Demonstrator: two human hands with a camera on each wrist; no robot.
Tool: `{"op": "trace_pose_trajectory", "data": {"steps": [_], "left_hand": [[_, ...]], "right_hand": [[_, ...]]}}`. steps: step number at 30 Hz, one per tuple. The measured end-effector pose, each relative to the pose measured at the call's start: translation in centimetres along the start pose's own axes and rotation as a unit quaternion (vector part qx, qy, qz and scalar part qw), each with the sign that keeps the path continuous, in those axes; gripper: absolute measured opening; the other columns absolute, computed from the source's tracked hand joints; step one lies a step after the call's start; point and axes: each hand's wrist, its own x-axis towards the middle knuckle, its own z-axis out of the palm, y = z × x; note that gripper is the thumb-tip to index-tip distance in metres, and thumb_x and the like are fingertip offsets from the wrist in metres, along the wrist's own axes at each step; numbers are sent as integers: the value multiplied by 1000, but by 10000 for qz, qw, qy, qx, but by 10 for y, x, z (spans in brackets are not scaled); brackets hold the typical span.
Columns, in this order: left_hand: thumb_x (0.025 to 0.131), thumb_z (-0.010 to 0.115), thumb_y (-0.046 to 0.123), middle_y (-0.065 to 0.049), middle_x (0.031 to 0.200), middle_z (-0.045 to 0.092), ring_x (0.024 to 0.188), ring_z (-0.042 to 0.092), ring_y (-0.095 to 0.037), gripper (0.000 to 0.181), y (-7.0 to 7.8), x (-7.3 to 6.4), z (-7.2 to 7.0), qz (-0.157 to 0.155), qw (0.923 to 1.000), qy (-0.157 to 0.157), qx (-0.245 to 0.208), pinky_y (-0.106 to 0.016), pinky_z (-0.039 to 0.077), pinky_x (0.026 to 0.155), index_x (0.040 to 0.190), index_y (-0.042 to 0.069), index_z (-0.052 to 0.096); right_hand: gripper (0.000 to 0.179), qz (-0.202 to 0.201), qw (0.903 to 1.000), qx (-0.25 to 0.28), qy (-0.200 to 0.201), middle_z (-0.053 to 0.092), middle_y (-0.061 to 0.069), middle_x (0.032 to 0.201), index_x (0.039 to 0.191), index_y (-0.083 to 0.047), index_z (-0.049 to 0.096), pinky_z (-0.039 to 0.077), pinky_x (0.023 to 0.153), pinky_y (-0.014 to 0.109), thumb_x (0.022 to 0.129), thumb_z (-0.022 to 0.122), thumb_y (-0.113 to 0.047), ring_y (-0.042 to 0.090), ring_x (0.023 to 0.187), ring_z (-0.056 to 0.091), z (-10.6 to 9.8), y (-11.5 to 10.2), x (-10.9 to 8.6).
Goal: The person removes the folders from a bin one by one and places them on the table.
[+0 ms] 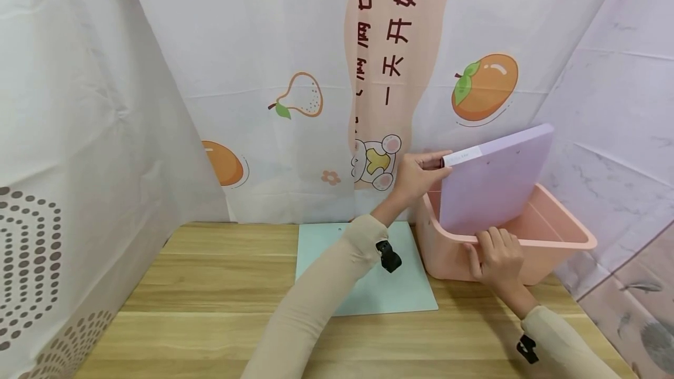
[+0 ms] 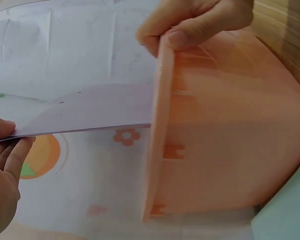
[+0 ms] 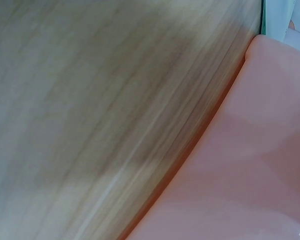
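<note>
A lavender file folder (image 1: 495, 186) with a white label on its spine stands tilted, its lower part inside a pink plastic bin (image 1: 447, 256). My left hand (image 1: 415, 180) pinches the folder at the labelled end of its spine, above the bin's left side. In the left wrist view, the thumb and fingers of that hand (image 2: 2, 187) lie on either side of the folder's (image 2: 105, 107) edge. My right hand (image 1: 497, 256) grips the near rim of the bin, fingers hooked over it and thumb outside. The folder's bottom is hidden by the bin wall.
A pale teal flat folder or board (image 1: 389, 291) lies on the wooden table (image 1: 221, 285), left of the bin and partly under my left forearm. White printed curtains (image 1: 237, 28) hang behind the table and at both sides. The bin stands near the back right corner.
</note>
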Motion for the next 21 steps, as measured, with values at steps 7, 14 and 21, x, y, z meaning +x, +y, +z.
{"op": "trace_pose_trajectory", "data": {"steps": [7,14,21], "left_hand": [[87,75,-7,-25,115,73,104,75,-27,34,19,6,-14,112,9998,31,-184,-24,61,81,120,-7,71],[85,76,-9,-25,117,72,105,75,-26,35,30,11,-24,207,9989,256,-336,-26,61,83,119,-7,71],[85,76,-10,-27,115,72,102,76,-26,35,41,15,-32,436,9975,317,-462,-29,62,82,119,-9,71]], "right_hand": [[61,41,10000,-31,-57,46,20,62,73,7,54,28,49,50,103,45,-46,41,53,39,0,0,-3],[61,18,10000,-32,-59,49,21,65,75,7,55,30,49,51,103,45,-46,42,54,42,-1,4,-8],[61,15,10000,-56,-68,53,21,66,77,7,58,31,48,52,104,44,-46,42,54,44,-1,4,-8]]}}
